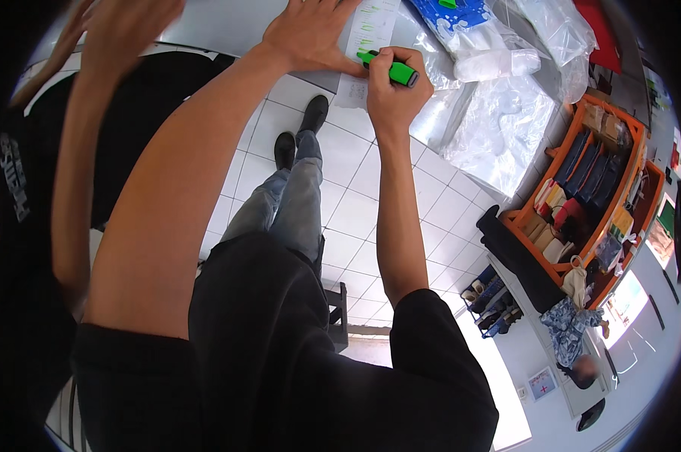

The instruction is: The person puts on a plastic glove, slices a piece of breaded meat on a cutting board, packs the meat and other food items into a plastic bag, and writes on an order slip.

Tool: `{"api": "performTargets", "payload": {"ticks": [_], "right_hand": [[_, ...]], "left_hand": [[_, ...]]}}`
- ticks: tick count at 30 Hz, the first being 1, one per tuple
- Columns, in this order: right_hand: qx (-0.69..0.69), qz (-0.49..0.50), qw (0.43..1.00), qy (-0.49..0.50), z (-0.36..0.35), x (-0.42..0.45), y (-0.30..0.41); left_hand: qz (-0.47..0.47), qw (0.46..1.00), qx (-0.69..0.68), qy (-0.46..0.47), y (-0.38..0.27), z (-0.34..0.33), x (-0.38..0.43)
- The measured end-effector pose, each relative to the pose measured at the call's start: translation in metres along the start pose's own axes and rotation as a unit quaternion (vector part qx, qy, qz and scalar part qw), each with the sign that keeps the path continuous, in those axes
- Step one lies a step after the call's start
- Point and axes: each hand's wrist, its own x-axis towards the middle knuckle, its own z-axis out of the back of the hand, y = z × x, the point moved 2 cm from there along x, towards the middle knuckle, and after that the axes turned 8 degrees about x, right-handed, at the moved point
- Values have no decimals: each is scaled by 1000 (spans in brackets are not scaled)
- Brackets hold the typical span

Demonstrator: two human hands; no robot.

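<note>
My right hand (395, 104) grips a green highlighter (401, 73), its tip end angled towards a long white paper slip (381, 25). Green marks run down the slip's printed lines, and a square printed code sits near its lower end. With fingers spread, my left hand (309, 37) presses flat at the slip's left side, its thumb across the paper just below the highlighter's tip. The slip's lower end hangs over the edge of the metal table (222, 25). A small green piece, perhaps the highlighter's cap (447, 3), lies on a blue-and-white plastic package (459, 22).
Clear plastic bags (498, 130) cover the table's right side. At left, a co-worker's blurred forearm (80, 169) reaches towards the table. An orange wooden shelf (589, 237) holds folded items. Another person (566, 333) stands beyond it near a shoe rack (490, 302). A dark stool (337, 316) is behind me.
</note>
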Motion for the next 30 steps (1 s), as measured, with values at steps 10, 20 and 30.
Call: {"api": "performTargets", "payload": {"ticks": [10,20,30], "right_hand": [[42,-34,990,-128,10,0,12],[49,-35,991,-121,8,1,13],[196,-311,929,-33,53,-10,39]], "left_hand": [[-8,1000,-24,-17,-1,1,-1],[0,1000,-26,-13,0,0,0],[19,999,-25,-23,5,-29,-12]]}}
